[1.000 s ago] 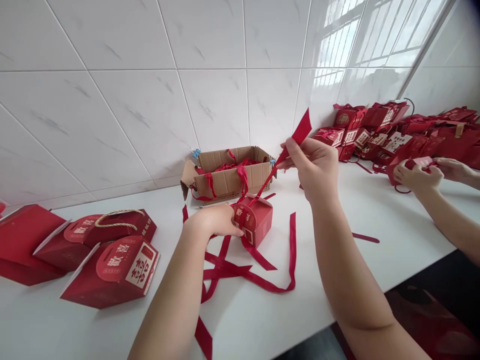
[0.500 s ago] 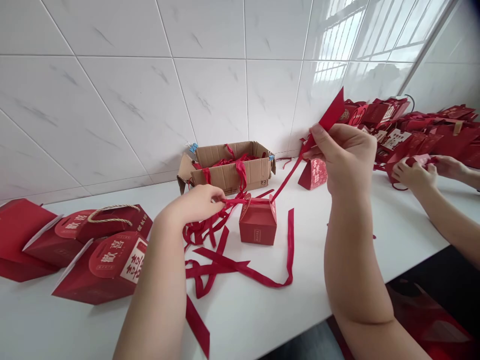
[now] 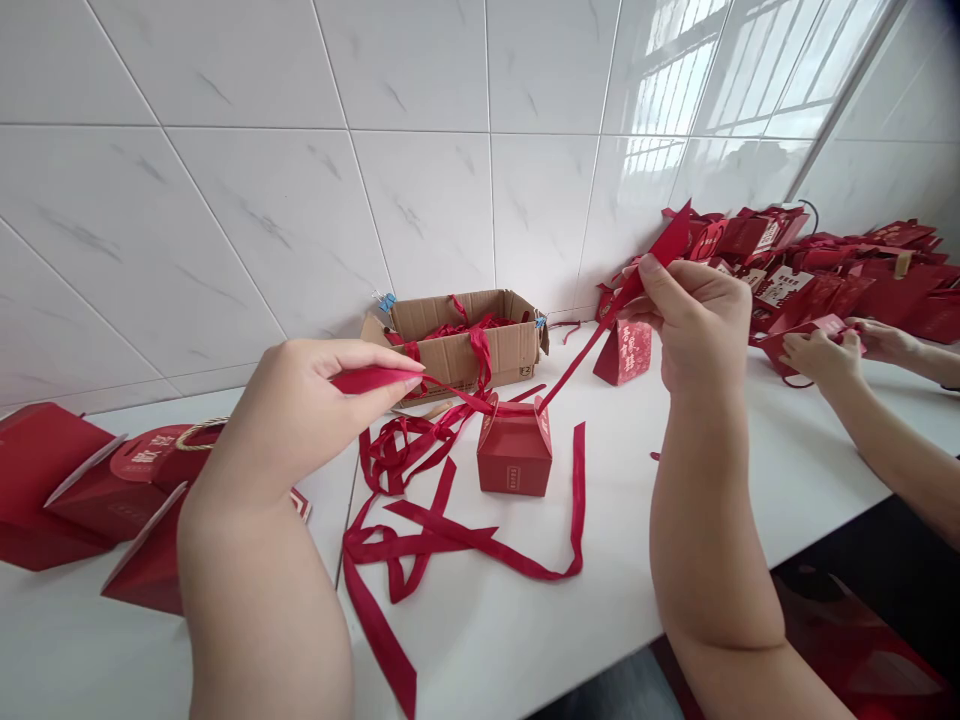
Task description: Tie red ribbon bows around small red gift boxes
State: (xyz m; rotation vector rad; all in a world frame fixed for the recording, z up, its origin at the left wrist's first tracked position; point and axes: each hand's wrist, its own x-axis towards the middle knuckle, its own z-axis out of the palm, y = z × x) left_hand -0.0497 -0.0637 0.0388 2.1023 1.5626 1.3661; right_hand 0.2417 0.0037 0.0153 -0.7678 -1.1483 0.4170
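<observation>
A small red gift box (image 3: 514,462) stands upright on the white table, its gathered top threaded with a red ribbon (image 3: 574,370). One end of that ribbon is pinched in my right hand (image 3: 686,310), raised to the right of the box, with a slanted tip sticking up past the fingers. To the left, my left hand (image 3: 341,385) is closed on the other end, fingers and thumb pressed together. Both ribbon lengths run taut from box to hands. Loose red ribbons (image 3: 480,540) lie tangled beside and in front of the box.
Behind the box is a cardboard carton (image 3: 480,355) of ribbons with blue clips. Larger red boxes (image 3: 97,490) stand at left, partly behind my arm. A small red box (image 3: 622,352) and piled red boxes (image 3: 832,270) are at right, where another person's hands (image 3: 829,360) handle a red box.
My left hand has moved left and slightly up, drawing its ribbon end out from the box. My right hand stays nearly in place, still pinching its end.
</observation>
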